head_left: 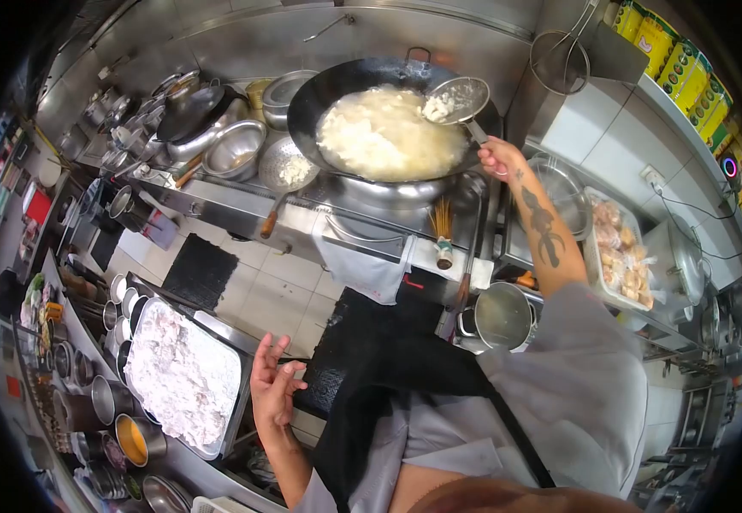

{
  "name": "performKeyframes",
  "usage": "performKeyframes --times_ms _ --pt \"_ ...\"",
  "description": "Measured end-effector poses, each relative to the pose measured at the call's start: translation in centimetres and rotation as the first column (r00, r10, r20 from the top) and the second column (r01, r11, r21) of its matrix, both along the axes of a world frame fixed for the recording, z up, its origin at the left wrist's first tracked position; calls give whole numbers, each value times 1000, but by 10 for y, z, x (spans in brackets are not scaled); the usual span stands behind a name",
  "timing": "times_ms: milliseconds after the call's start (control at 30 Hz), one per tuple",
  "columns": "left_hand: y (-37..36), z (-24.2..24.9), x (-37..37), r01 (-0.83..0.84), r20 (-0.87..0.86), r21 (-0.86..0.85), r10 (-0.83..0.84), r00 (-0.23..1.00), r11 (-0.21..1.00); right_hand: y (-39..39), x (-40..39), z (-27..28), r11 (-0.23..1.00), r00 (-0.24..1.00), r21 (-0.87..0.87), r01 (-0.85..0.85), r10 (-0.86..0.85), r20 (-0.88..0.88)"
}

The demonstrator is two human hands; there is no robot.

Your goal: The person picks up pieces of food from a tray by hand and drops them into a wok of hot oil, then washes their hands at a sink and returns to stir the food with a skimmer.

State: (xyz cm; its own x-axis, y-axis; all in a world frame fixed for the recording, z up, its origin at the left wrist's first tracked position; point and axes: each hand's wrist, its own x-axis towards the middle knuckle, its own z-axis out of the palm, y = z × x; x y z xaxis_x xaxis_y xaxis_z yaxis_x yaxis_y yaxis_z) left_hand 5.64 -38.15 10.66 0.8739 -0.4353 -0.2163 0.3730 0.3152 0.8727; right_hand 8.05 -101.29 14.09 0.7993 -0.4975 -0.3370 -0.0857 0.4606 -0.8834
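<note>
My right hand (499, 160) is closed round the handle of a round strainer (467, 101), which is over the right part of a big black wok (304, 107). Pale pieces of food (439, 107) lie in the strainer. Bubbling, foamy oil with pale pieces (388, 132) fills the wok. My left hand (275, 376) is raised with its fingers apart and holds nothing. Beside it, to the left, a metal tray (236, 376) carries white, flour-coated pieces (178, 372).
Left of the wok are a ladle (288, 167) with pale bits and a steel bowl (235, 150). A bamboo brush (443, 235), a steel pot (504, 315) and a tub of bagged food (617, 248) are nearer the right. Bowls, including one with orange contents (132, 440), line the lower left.
</note>
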Motion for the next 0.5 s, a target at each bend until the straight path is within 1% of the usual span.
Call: performKeyframes --times_ms 67,167,267,367,500 --pt "1 -1 0 0 -11 -9 -1 1000 1000 3 -5 -5 1000 1000 -18 14 -14 3" --pt "0 -4 1 6 -20 -3 -6 1000 1000 4 1 -6 999 998 -32 -19 17 -54" --pt "0 -4 0 12 -14 -21 -12 1000 1000 -1 -3 -17 998 999 -52 -21 19 -37" --pt "-1 -5 -1 8 -21 -20 -9 1000 1000 12 -7 -14 999 1000 -52 8 -7 20" --pt "-5 -4 -2 10 -27 -36 -11 1000 999 35 -13 -7 996 996 -30 87 -86 32"
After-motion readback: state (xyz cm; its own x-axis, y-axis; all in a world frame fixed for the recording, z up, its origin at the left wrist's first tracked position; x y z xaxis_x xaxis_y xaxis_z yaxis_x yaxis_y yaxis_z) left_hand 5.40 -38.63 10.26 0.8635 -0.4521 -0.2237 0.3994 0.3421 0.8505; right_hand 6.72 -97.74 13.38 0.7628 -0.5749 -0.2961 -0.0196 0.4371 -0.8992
